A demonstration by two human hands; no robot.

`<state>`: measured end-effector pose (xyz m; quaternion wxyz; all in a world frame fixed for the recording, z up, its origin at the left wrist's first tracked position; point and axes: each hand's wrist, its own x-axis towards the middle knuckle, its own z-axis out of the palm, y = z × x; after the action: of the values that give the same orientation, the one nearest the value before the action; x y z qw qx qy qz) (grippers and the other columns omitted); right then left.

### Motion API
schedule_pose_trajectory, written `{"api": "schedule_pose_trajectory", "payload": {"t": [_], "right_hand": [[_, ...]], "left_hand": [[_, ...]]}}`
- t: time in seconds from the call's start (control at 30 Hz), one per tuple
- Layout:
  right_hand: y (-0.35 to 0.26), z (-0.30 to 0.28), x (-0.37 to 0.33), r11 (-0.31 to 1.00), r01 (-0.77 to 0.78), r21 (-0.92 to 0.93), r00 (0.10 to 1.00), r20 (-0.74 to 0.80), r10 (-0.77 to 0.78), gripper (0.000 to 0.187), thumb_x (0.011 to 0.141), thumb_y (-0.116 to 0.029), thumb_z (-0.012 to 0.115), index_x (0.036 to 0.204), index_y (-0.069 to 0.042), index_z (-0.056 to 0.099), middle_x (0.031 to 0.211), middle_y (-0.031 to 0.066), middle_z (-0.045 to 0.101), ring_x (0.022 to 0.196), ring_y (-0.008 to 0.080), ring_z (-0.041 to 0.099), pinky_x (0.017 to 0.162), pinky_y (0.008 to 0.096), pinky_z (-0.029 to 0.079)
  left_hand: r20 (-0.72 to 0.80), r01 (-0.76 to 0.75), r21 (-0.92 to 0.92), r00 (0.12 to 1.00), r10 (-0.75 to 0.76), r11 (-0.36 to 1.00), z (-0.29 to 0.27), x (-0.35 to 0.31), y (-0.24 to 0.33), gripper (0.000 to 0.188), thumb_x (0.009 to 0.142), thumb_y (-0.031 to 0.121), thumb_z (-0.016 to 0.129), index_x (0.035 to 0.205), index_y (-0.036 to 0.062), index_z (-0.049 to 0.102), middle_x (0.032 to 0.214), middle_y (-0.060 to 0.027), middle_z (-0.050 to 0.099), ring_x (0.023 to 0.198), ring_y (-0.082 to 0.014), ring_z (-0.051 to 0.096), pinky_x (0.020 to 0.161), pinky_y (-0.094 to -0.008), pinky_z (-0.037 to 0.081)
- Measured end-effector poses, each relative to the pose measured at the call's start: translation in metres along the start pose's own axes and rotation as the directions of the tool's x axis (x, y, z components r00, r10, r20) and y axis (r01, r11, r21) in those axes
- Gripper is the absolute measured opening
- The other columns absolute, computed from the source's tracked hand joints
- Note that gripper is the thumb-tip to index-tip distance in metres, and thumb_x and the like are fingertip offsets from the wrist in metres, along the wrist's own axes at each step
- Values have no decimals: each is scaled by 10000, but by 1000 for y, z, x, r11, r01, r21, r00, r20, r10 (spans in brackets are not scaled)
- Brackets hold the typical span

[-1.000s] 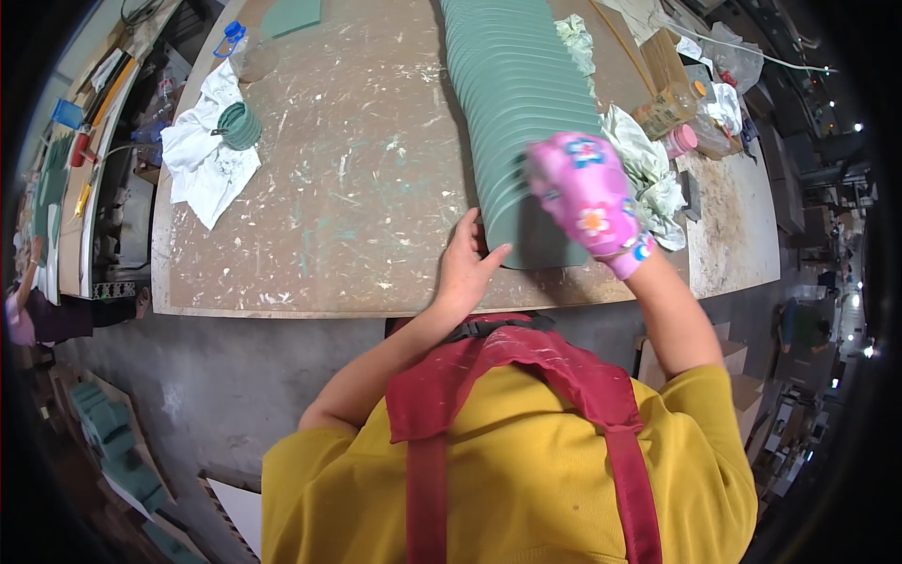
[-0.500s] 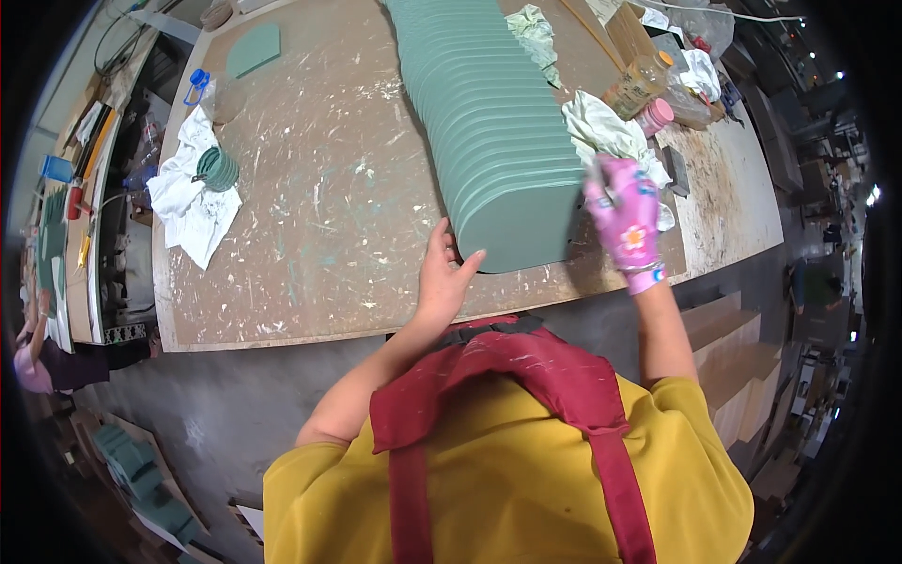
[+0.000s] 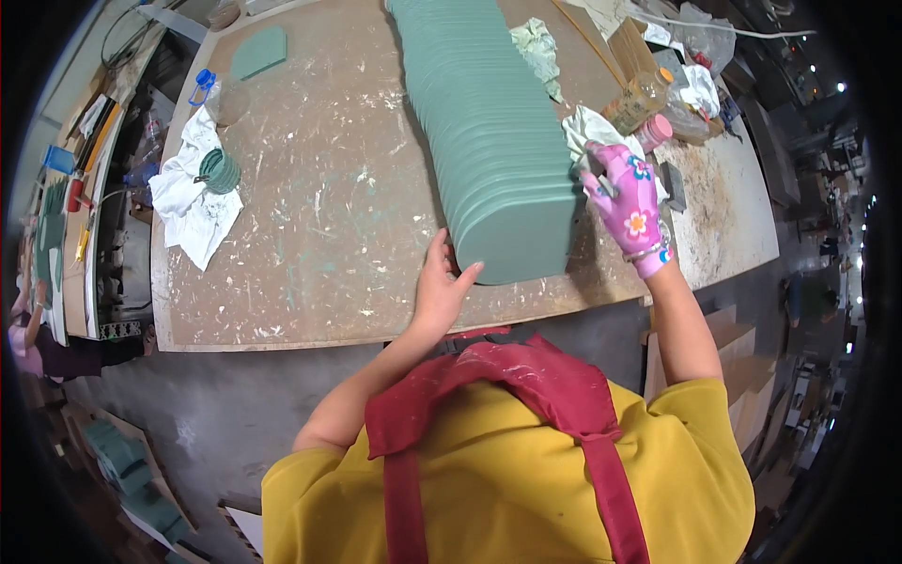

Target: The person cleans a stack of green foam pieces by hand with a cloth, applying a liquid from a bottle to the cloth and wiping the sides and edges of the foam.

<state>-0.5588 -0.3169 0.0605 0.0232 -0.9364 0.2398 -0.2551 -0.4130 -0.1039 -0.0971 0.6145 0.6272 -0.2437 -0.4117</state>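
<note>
A long overlapping row of green rounded panels [image 3: 498, 141] lies on the worktable, its front panel [image 3: 517, 246] nearest me. My bare left hand [image 3: 442, 289] grips that panel's lower left corner, thumb on the face and fingers round the side edge. Beside the row's right edge is my right hand [image 3: 628, 202], in a pink flowered glove. Its fingers are curled around what looks like a small greyish piece, too hidden to name. A crumpled pale cloth [image 3: 592, 132] lies just beyond the glove.
The worktable [image 3: 301, 207] is paint-spattered. At its left are a white cloth [image 3: 194, 211], a green coil [image 3: 220, 171], a blue-capped bottle [image 3: 201, 85] and one loose green panel [image 3: 258, 53]. At right stand an orange-capped bottle [image 3: 641, 99], a pink-lidded jar [image 3: 655, 130] and a grey block [image 3: 672, 186].
My right hand has turned slightly, its fingers showing more clearly beside the row's edge. My left hand keeps its hold on the front panel's corner. The view has shifted a little.
</note>
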Motion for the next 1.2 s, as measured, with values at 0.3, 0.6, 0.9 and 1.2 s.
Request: {"api": "schedule_pose_trajectory", "payload": {"t": [0.3, 0.6, 0.9, 1.2], "right_hand": [[30, 16, 46, 942, 318, 103, 941, 85, -327, 282, 816, -130, 633, 1077, -42, 571, 921, 140, 611, 852, 319, 600, 745, 409, 481], [51, 25, 65, 978, 206, 31, 963, 172, -208, 332, 830, -121, 651, 1148, -82, 566, 935, 131, 602, 886, 298, 598, 790, 401, 472], [45, 12, 59, 978, 157, 136, 960, 211, -184, 248, 846, -152, 628, 1063, -38, 591, 906, 142, 604, 814, 305, 604, 751, 402, 484], [28, 66, 103, 870, 65, 489, 881, 381, -280, 371, 727, -65, 672, 1084, -45, 572, 871, 110, 629, 750, 286, 619, 679, 369, 510]], "left_hand": [[2, -8, -44, 1000, 9, 999, 5, -5, 14, 772, 837, 63, 680, 1427, -68, 200, 1258, -211, 500, 1077, -231, 560, 878, -322, 477], [38, 51, -45, 998, -49, 998, 3, -6, 19, 764, 843, 21, 641, 1458, 24, 188, 1265, -102, 472, 1043, -150, 519, 742, -257, 505], [41, 94, 4, 995, -94, 996, 1, -4, 18, 769, 832, -7, 635, 1456, -1, 186, 1241, -97, 475, 1034, -145, 520, 789, -262, 496], [56, 63, 21, 996, -64, 998, 2, -3, 18, 779, 827, -6, 650, 1444, -46, 176, 1240, -113, 475, 1017, -152, 519, 809, -275, 498]]}}
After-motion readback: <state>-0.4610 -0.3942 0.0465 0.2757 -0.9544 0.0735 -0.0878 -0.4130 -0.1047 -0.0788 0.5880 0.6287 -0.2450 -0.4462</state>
